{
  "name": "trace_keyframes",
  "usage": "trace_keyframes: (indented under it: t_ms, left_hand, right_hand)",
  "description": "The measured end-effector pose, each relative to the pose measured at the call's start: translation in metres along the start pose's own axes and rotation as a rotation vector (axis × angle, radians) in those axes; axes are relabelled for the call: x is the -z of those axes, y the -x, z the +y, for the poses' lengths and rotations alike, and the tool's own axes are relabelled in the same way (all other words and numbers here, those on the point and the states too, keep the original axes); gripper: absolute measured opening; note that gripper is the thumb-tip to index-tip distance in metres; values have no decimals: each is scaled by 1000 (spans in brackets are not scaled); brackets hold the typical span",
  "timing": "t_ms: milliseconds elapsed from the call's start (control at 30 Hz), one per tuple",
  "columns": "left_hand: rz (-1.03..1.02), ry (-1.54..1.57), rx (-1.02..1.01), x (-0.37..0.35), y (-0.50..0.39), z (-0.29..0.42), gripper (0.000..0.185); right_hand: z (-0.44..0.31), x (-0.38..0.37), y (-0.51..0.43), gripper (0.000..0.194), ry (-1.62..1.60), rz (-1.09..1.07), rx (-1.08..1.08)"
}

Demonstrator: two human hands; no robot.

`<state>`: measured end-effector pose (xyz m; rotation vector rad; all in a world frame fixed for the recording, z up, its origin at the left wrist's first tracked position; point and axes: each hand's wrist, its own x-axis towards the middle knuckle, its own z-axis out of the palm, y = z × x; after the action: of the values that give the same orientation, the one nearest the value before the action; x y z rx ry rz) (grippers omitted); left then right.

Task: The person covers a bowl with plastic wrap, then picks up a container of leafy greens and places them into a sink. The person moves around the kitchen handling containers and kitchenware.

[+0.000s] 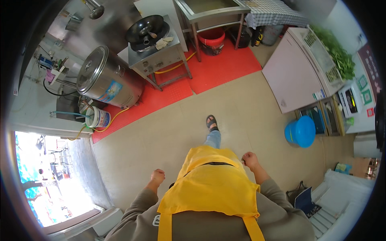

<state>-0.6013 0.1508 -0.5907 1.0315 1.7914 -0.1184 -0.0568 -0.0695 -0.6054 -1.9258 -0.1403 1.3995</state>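
My left hand [158,175] hangs in the air beside the yellow apron [211,186], its fingers curled, touching nothing that I can see. On the apron's other side, my right hand [249,159] is also loosely curled, with no object visible in it. A sandalled foot [211,122] stands on the tiled floor in front of me. Farther ahead, a black wok [144,28] rests on a steel gas stove [156,61], with a cloth [164,43] at its edge.
A lidded steel boiler barrel [113,81], white bucket [98,117] and yellow hose lie ahead left on red matting [223,70]. A steel sink [211,10] is above a red bucket [211,39]. Right are a white refrigerator [291,72] bearing leafy greens [337,55] and a blue bucket [300,131]. An open doorway is left.
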Motion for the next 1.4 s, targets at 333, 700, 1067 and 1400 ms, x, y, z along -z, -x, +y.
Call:
trace_keyframes:
  t_ms: [333, 700, 1067, 1400]
  left_hand:
    - [-99, -282, -180, -62, -85, 292, 11]
    - [-44, 108, -6, -65, -150, 398, 14]
    - [-159, -211, 92, -131, -27, 389, 13]
    - [160, 479, 718, -209, 88, 558, 16]
  right_hand:
    - [-124, 87, -76, 8, -2, 189, -84]
    - [-342, 118, -234, 16, 93, 127, -26]
    - [-541, 86, -554, 14, 160, -164, 73]
    - [-792, -27, -788, 9, -272, -212, 125]
